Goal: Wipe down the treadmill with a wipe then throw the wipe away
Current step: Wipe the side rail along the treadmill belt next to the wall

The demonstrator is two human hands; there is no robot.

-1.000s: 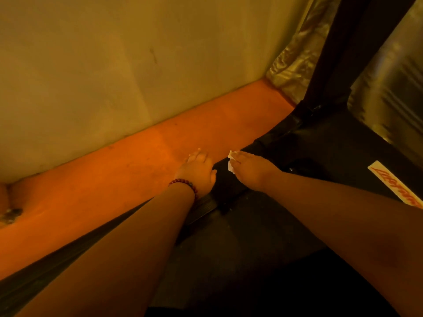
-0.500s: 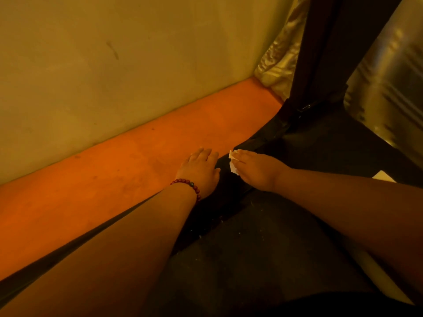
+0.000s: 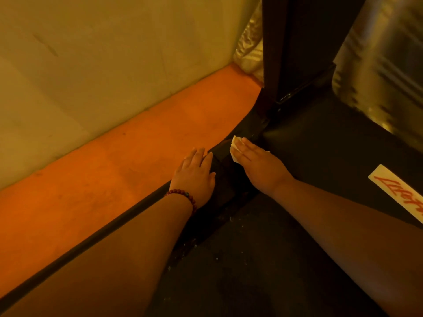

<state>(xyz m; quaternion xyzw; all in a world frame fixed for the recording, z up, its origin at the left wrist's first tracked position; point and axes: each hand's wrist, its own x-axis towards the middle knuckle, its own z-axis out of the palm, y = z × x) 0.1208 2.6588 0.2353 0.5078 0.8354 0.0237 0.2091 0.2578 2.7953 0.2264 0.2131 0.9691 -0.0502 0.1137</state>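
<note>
The black treadmill [image 3: 309, 156] fills the right and lower part of the view, its dusty belt [image 3: 251, 259] below my arms. My right hand [image 3: 258, 165] lies flat with straight fingers on a small white wipe [image 3: 234, 147], pressing it onto the treadmill's left side rail near the base of the upright post [image 3: 295, 53]. Only the wipe's left edge shows past my fingers. My left hand [image 3: 196, 175], with a bead bracelet at the wrist, rests flat on the rail's outer edge just left of the right hand.
An orange floor strip [image 3: 103, 168] runs along the treadmill's left side, bounded by a pale wall [image 3: 103, 65]. A shiny crinkled sheet [image 3: 249, 49] sits in the corner behind the post. A white label with red script [image 3: 400, 193] lies on the motor cover.
My right hand has flattened and slid the wipe forward along the rail toward the post. My left hand stays on the rail edge. The camera has moved closer.
</note>
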